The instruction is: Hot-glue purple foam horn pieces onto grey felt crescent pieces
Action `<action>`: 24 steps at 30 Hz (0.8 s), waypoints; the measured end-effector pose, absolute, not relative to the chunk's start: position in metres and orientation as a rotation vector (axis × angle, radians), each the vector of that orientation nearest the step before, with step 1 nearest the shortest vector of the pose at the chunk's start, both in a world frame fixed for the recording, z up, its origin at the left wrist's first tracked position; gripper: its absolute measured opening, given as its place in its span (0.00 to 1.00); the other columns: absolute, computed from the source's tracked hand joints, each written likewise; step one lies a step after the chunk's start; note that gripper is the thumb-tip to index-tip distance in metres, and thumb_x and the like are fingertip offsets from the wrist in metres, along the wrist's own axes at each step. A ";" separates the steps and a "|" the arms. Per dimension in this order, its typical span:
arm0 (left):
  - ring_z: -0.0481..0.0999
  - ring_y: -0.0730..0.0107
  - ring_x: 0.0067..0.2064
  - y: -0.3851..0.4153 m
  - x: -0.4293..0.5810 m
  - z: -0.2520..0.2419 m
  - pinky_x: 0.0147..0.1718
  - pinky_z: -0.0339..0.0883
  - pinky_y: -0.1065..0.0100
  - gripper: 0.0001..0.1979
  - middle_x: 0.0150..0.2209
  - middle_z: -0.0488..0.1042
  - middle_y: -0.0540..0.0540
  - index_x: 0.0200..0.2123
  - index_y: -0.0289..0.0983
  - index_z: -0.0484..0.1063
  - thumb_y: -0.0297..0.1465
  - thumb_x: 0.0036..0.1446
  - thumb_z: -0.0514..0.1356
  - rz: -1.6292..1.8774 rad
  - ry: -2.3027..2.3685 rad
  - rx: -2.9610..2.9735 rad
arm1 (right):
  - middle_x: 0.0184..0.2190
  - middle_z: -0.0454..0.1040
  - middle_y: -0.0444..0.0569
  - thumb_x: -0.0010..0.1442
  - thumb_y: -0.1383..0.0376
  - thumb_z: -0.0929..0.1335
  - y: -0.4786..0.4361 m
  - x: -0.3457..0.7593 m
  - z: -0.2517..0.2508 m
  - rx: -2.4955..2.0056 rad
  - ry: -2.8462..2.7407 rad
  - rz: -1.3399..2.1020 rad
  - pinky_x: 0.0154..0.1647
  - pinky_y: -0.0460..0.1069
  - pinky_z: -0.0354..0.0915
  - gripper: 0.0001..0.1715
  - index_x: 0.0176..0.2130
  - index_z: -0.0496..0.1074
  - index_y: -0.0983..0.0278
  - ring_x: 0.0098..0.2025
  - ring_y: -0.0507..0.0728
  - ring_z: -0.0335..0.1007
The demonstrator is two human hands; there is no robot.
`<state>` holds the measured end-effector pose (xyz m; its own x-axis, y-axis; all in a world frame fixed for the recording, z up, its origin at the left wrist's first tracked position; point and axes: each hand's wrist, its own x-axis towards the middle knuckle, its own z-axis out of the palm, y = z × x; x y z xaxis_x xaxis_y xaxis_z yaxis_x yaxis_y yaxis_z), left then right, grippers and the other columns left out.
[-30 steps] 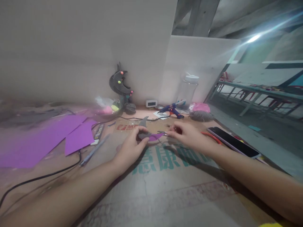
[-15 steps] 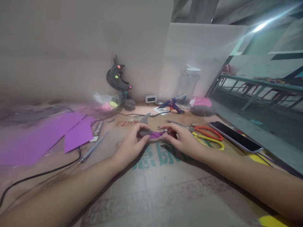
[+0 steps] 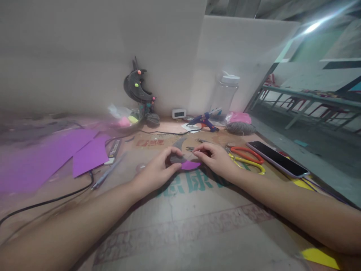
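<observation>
My left hand (image 3: pixel 160 169) is closed around a grey crescent-shaped piece (image 3: pixel 179 143), whose pointed tip sticks up past the fingers. A small purple piece (image 3: pixel 190 165) shows at its thumb, pointing right; whether it is joined to the grey piece I cannot tell. Close by on the right, my right hand (image 3: pixel 216 160) is pinched, thumb against forefinger. Something thin and pale shows at those fingertips, too small to name. Just behind the right hand lie metal tool tips (image 3: pixel 190 149), partly hidden by it.
Right of my hands lie orange-handled pliers (image 3: pixel 248 153), yellow-handled pliers (image 3: pixel 251 164) and a phone (image 3: pixel 278 159). Behind stand a glue gun (image 3: pixel 205 122), a small clock (image 3: pixel 179 113), a clear bottle (image 3: pixel 225 94) and a dark moon ornament (image 3: pixel 137 88). Purple sheets (image 3: pixel 87 156), a pen (image 3: pixel 107 175) and a cable (image 3: pixel 56 201) are left.
My right fingertips have come off the purple piece, which now shows more fully beside the left thumb. The camera view has shifted slightly.
</observation>
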<state>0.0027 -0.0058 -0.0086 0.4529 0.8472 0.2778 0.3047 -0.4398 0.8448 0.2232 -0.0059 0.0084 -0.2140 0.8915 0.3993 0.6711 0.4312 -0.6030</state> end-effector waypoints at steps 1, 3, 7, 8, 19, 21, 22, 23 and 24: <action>0.68 0.72 0.36 -0.006 0.003 -0.008 0.35 0.62 0.69 0.11 0.40 0.69 0.52 0.46 0.42 0.65 0.31 0.58 0.57 0.924 0.953 1.958 | 0.21 0.69 0.42 0.60 0.62 0.67 -0.006 0.223 0.009 -1.324 -1.964 0.411 0.23 0.45 0.55 0.10 0.34 0.76 0.65 0.22 0.50 0.59; 0.67 0.72 0.35 -0.006 0.003 -0.009 0.34 0.61 0.70 0.11 0.38 0.68 0.52 0.46 0.42 0.65 0.31 0.58 0.58 0.902 0.943 1.944 | 0.20 0.68 0.42 0.60 0.61 0.67 -0.007 0.222 0.010 -1.345 -1.950 0.456 0.23 0.45 0.55 0.10 0.35 0.75 0.65 0.22 0.50 0.60; 0.66 0.72 0.33 -0.004 0.002 -0.010 0.32 0.61 0.70 0.12 0.36 0.67 0.52 0.45 0.42 0.65 0.31 0.57 0.58 0.878 0.947 1.910 | 0.24 0.72 0.44 0.60 0.60 0.66 -0.005 0.223 0.008 -1.347 -1.940 0.500 0.26 0.46 0.59 0.11 0.36 0.75 0.65 0.24 0.51 0.65; 0.66 0.72 0.33 -0.004 0.002 -0.010 0.32 0.61 0.70 0.12 0.36 0.67 0.52 0.45 0.42 0.65 0.31 0.57 0.58 0.884 0.945 1.899 | 0.27 0.74 0.45 0.61 0.61 0.66 -0.003 0.224 0.007 -1.331 -1.957 0.494 0.29 0.47 0.61 0.11 0.36 0.76 0.64 0.27 0.52 0.67; 0.68 0.71 0.36 0.003 0.003 -0.013 0.35 0.63 0.69 0.15 0.42 0.68 0.49 0.48 0.41 0.64 0.29 0.56 0.59 1.044 0.956 1.816 | 0.32 0.70 0.47 0.61 0.60 0.66 -0.013 0.228 0.007 -1.144 -1.895 0.353 0.33 0.48 0.63 0.10 0.41 0.67 0.63 0.32 0.53 0.66; 0.68 0.71 0.37 0.003 0.003 -0.012 0.36 0.64 0.68 0.15 0.43 0.68 0.48 0.48 0.40 0.64 0.29 0.56 0.59 1.049 0.947 1.820 | 0.31 0.70 0.46 0.60 0.60 0.67 -0.016 0.226 0.007 -1.157 -2.015 0.322 0.32 0.47 0.62 0.12 0.41 0.69 0.64 0.30 0.53 0.65; 0.68 0.70 0.37 0.002 0.003 -0.012 0.36 0.64 0.68 0.15 0.43 0.69 0.48 0.48 0.40 0.63 0.29 0.56 0.59 1.051 0.947 1.821 | 0.31 0.71 0.46 0.60 0.59 0.68 -0.017 0.225 0.007 -1.169 -2.061 0.316 0.32 0.47 0.62 0.12 0.42 0.70 0.64 0.30 0.52 0.64; 0.69 0.70 0.37 0.002 0.003 -0.011 0.36 0.64 0.68 0.16 0.44 0.69 0.47 0.48 0.40 0.63 0.29 0.56 0.59 1.052 0.952 1.824 | 0.31 0.71 0.47 0.60 0.59 0.68 -0.017 0.224 0.007 -1.183 -2.097 0.315 0.32 0.47 0.61 0.12 0.41 0.71 0.65 0.30 0.52 0.64; 0.69 0.70 0.37 0.001 0.003 -0.011 0.36 0.64 0.68 0.16 0.44 0.69 0.47 0.48 0.39 0.64 0.29 0.56 0.59 1.056 0.958 1.828 | 0.31 0.72 0.47 0.60 0.60 0.67 -0.016 0.223 0.007 -1.197 -2.128 0.315 0.32 0.47 0.61 0.11 0.39 0.72 0.65 0.30 0.52 0.65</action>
<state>0.0029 0.0013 -0.0107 0.3647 0.8814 0.3002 0.2133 -0.3929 0.8945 0.2228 -0.0163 0.0068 -0.3573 0.8277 0.4328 0.6667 0.5505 -0.5025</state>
